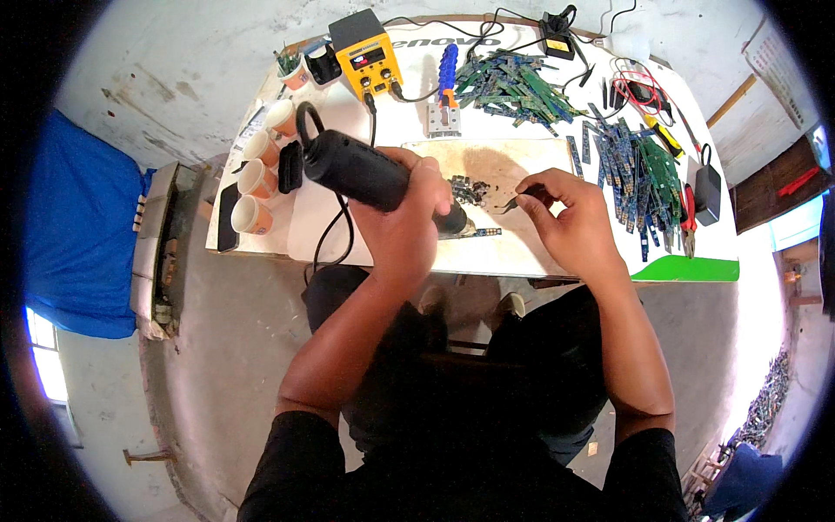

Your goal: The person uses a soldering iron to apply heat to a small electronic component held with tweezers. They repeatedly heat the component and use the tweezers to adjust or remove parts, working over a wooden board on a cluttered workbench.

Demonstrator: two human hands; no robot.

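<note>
My left hand point(409, 209) is wrapped round a black hot air gun point(357, 170), its nozzle angled down to the right over the work board point(522, 155). Just beyond the nozzle lies a narrow circuit board strip point(487, 232), partly hidden by the gun. My right hand point(570, 222) pinches dark tweezers point(511, 206), whose tips point left toward the strip without visibly touching it. Between my hands, a small heap of dark and silvery components point(470, 190) rests on the work board.
A yellow hot air station point(370, 71) stands at the back left, its cable running to the gun. Paper cups point(252, 215) line the left edge. Green circuit strips point(517, 87) are heaped at the back, with another pile point(639, 178) at right beside red-handled pliers point(689, 213).
</note>
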